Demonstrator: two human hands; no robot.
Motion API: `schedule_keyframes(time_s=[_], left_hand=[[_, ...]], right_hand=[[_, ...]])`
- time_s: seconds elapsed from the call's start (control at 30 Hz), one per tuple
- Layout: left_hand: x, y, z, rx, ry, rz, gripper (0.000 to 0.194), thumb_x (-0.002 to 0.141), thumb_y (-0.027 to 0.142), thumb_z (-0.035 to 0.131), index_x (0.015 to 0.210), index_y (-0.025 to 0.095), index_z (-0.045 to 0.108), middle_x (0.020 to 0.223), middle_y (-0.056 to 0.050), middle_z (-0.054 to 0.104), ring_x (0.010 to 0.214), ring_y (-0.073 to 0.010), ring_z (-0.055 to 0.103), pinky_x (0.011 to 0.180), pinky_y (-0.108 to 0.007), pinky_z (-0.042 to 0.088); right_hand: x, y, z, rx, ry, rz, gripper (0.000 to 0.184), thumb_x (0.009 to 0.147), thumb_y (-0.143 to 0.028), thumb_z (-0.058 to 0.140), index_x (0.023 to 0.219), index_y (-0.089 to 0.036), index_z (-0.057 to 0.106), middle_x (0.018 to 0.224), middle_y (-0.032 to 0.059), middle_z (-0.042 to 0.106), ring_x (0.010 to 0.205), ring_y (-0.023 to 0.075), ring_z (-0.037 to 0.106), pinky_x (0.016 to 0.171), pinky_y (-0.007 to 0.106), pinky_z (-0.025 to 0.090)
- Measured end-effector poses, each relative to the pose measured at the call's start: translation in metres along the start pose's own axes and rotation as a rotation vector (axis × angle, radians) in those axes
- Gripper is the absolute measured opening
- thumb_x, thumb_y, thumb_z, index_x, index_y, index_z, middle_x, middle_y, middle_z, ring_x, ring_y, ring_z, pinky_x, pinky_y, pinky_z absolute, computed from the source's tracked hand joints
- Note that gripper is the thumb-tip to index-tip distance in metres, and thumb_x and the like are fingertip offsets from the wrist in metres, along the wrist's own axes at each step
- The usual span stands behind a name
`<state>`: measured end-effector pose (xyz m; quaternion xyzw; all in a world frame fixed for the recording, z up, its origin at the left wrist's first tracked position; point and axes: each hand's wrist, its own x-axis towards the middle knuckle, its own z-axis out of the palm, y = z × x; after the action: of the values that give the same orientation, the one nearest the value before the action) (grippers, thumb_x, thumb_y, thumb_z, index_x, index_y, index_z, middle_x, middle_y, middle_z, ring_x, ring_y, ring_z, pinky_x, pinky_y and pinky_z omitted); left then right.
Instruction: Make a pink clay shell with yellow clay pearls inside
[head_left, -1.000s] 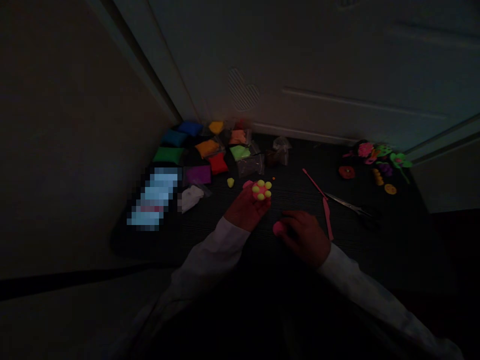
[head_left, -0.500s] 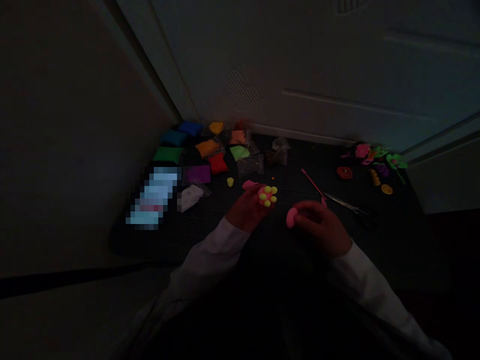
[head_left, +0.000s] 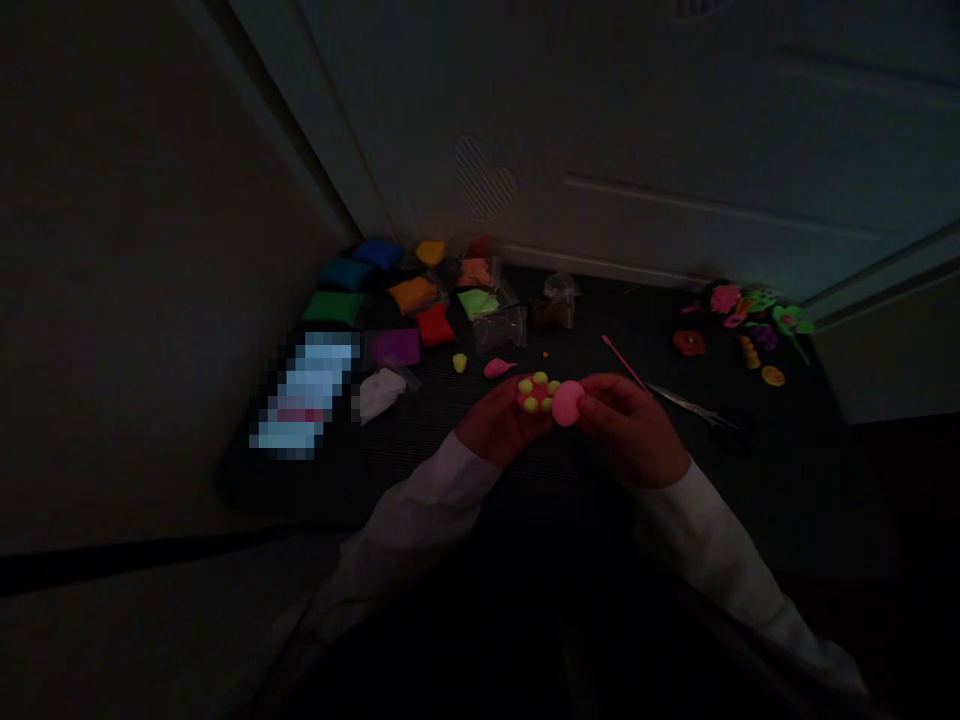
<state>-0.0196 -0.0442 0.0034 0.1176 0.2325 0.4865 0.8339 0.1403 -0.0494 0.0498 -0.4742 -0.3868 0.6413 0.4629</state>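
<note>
In dim light my left hand is closed around a pink clay piece with several yellow-green balls set in a ring on it. My right hand pinches a flat pink clay disc by its edge. The disc is right beside the ringed piece and overlaps its right side in view; whether they touch, I cannot tell. Just beyond my left hand lie a pink clay lump and a small yellow clay lump. A tiny orange ball sits farther back on the dark table.
Bagged clay in several colours, such as a purple pack and a red pack, covers the back left. A blurred-out bright screen lies left. Rightward are a pink stick, scissors and finished clay flowers.
My right hand has moved left and slightly up, bringing the pink disc against or close to the ringed piece. The disc now faces me flatter. My left hand has barely moved.
</note>
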Motion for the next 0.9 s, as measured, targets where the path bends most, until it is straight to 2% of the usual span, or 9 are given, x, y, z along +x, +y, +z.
schedule_keyframes(time_s=[0.3, 0.9], left_hand=[[-0.001, 0.001, 0.003, -0.04, 0.059, -0.027, 0.015, 0.082, 0.023, 0.052, 0.092, 0.018, 0.062, 0.087, -0.002, 0.069, 0.075, -0.0137, 0.065, 0.065, -0.025, 0.053], [-0.002, 0.002, 0.008, -0.047, 0.099, -0.038, 0.017, 0.086, 0.022, 0.044, 0.093, 0.017, 0.059, 0.085, -0.003, 0.068, 0.073, -0.0129, 0.065, 0.066, -0.026, 0.052]], right_hand=[[0.009, 0.001, 0.009, 0.021, 0.054, -0.032, 0.024, 0.057, -0.026, 0.076, 0.075, -0.02, 0.061, 0.062, -0.0055, 0.061, 0.052, 0.005, 0.054, 0.048, 0.018, 0.041], [0.011, 0.002, 0.012, 0.045, 0.065, -0.042, 0.024, 0.056, -0.023, 0.076, 0.074, -0.019, 0.061, 0.06, -0.0062, 0.061, 0.05, 0.0051, 0.053, 0.049, 0.019, 0.041]])
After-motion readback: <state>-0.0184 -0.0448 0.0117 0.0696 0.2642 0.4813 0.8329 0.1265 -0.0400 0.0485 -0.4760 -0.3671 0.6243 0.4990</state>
